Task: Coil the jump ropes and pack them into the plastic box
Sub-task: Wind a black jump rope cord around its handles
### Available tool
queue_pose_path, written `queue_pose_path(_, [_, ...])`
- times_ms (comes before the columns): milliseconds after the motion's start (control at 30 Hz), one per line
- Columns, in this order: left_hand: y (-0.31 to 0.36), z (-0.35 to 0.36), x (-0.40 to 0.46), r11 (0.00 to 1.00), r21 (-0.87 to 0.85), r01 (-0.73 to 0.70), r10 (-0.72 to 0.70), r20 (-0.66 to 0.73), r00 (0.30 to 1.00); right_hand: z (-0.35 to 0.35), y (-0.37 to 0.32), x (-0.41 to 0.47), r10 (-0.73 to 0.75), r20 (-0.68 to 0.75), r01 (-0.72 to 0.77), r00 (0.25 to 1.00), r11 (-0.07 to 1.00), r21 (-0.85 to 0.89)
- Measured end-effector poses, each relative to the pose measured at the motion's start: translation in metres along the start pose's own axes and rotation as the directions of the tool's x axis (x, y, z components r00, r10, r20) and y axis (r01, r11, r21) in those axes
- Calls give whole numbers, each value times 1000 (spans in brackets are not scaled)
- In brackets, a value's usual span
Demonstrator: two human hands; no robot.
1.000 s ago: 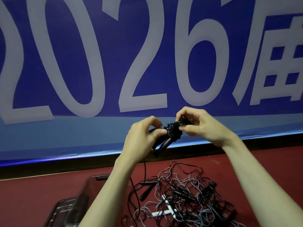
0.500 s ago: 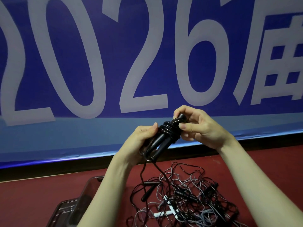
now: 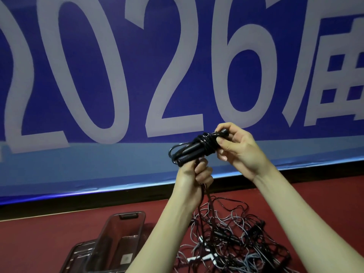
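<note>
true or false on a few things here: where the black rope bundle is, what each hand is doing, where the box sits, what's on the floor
1. The black jump rope is held up in the air by both hands. True.
2. The right hand is empty. False: it grips the wrapped end of the handles.
3. The left hand is closed around cord trailing down from the bundle. True.
4. The plastic box has its lid shut. False: it stands open, left of the forearms.
5. A tangled pile of ropes lies on the red floor. True.
6. The held rope is white. False: it is black.
</note>
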State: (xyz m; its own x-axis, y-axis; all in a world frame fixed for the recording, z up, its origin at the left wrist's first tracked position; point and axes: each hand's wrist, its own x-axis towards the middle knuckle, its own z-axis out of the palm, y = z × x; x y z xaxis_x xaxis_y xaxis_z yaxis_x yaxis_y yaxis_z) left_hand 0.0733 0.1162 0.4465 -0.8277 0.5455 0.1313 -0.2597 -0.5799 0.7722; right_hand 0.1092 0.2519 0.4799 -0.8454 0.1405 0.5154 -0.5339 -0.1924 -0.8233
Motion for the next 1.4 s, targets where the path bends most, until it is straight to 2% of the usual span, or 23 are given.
queue_pose_path(100, [-5, 13, -6, 973, 228, -33, 49, -66, 997, 4, 0, 2, -14, -126, 17, 992, 1000, 18])
queue_pose_path(167, [-12, 14, -6, 865, 494, -94, 181, -133, 974, 7, 2, 3, -29, -196, 30, 980, 1000, 3])
queue_pose_path(233, [-17, 14, -6, 668, 729, -149, 315, -96, 944, 12, 5, 3, -34, -265, 37, 964, 999, 5])
queue_pose_path(300, [-22, 14, -9, 426, 892, -153, 357, -10, 934, 13, 7, 4, -38, -334, 42, 942, 999, 3])
queue_pose_path(400, [-28, 18, -16, 35, 994, -101, 291, 86, 953, 8, 8, 6, -98, -440, 69, 893, 994, -82])
queue_pose_path(467, [-33, 24, -23, -208, 975, -84, 231, 133, 964, 2, 11, 6, -179, -460, 80, 870, 971, -227])
queue_pose_path(533, [-32, 30, -28, -328, 941, -86, 272, 181, 945, -2, 15, 5, -246, -439, 77, 864, 927, -367])
queue_pose_path(600, [-24, 32, -27, -423, 900, -103, 352, 268, 897, -6, 16, 3, -301, -403, 82, 865, 875, -476])
queue_pose_path(700, [-8, 32, -25, -483, 872, -83, 343, 276, 898, -9, 12, 2, -344, -366, 93, 865, 826, -556])
queue_pose_path(800, [4, 33, -27, -497, 861, -112, 472, 376, 797, -9, 9, 3, -319, -391, 102, 863, 869, -484])
queue_pose_path(867, [6, 30, -27, -453, 882, -130, 451, 352, 820, -7, 9, 4, -309, -384, 107, 870, 879, -464])
queue_pose_path(967, [13, 28, -27, -485, 854, -188, 371, 396, 840, -5, 9, 2, -371, -292, 147, 882, 803, -578])
queue_pose_path(1067, [16, 21, -23, -527, 828, -193, 416, 449, 791, -5, 2, 1, -392, -221, 176, 893, 755, -632])
queue_pose_path(1167, [24, 20, -24, -540, 824, -168, 419, 437, 796, -10, -7, 0, -342, -156, 171, 927, 753, -635])
queue_pose_path(1233, [26, 20, -24, -564, 814, -140, 404, 419, 813, -13, -14, -1, -261, -39, 150, 965, 666, -731])
queue_pose_path(1300, [29, 20, -24, -523, 836, -167, 388, 408, 827, -15, -21, -3, -148, 72, 145, 986, 578, -803])
queue_pose_path(1333, [31, 19, -23, -489, 852, -186, 396, 407, 823, -17, -24, -4, -106, 105, 147, 989, 575, -805])
queue_pose_path(1400, [36, 15, -23, -407, 888, -214, 423, 391, 818, -20, -30, -6, -43, 144, 139, 989, 636, -759])
